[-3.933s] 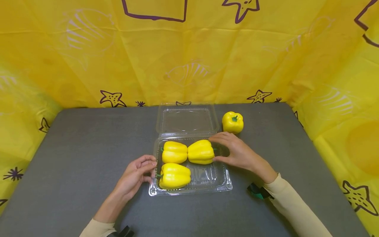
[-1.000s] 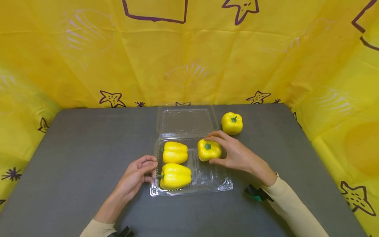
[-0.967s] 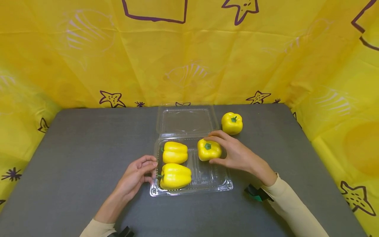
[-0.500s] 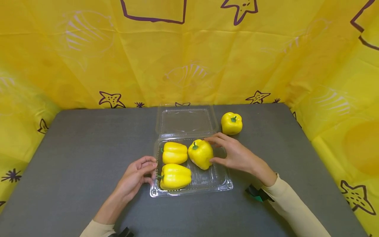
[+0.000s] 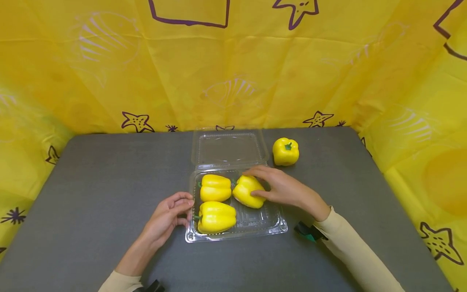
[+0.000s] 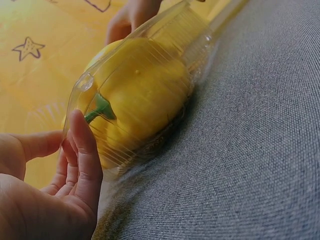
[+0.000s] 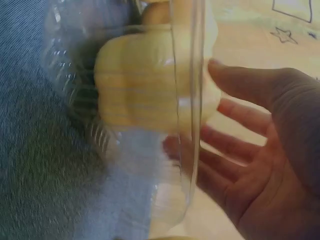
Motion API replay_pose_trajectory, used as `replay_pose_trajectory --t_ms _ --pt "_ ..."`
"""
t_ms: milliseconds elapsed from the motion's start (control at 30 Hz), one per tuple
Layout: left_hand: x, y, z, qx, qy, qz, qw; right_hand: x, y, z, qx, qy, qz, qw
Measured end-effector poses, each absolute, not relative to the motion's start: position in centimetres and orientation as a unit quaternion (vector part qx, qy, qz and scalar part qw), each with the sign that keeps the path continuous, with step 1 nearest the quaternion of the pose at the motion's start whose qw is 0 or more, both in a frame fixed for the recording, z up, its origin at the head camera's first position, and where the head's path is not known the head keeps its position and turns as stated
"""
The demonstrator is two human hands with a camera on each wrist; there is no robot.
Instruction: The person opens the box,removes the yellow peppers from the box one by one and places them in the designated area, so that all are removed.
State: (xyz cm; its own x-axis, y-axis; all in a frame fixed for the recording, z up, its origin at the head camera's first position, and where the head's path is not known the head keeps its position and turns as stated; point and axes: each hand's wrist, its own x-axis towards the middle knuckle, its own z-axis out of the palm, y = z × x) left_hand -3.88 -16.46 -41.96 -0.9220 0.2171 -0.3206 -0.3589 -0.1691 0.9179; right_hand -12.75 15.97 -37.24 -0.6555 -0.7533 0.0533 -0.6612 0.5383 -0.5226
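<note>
Fingers (image 5: 257, 172) of right hand (image 5: 280, 184) round pepper (image 5: 245, 192), left hand (image 5: 168, 215) pinching container rim (image 5: 240, 236)

free room in the tray (image 5: 256, 221) at near right, peppers (image 5: 217, 217) left and behind

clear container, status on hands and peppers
Left hand pinching rim of clear container. Right hand round back-right pepper inside. Two left-side peppers also in, fourth pepper outside beside open lid. Nothing visibly in the way.
</note>
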Motion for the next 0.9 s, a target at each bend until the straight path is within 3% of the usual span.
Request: replay_pose_trajectory --t_ms 567,900 --pt "-3.93 -16.32 -41.95 -0.068 0.624 0.755 0.187 -12.51 15.27 -36.93 -0.361 0.868 -0.285 0.185" --pt "-3.86 -16.54 -42.0 -0.05 0.618 0.762 0.188 -12.05 15.76 -37.04 -0.35 0.864 -0.327 0.155"
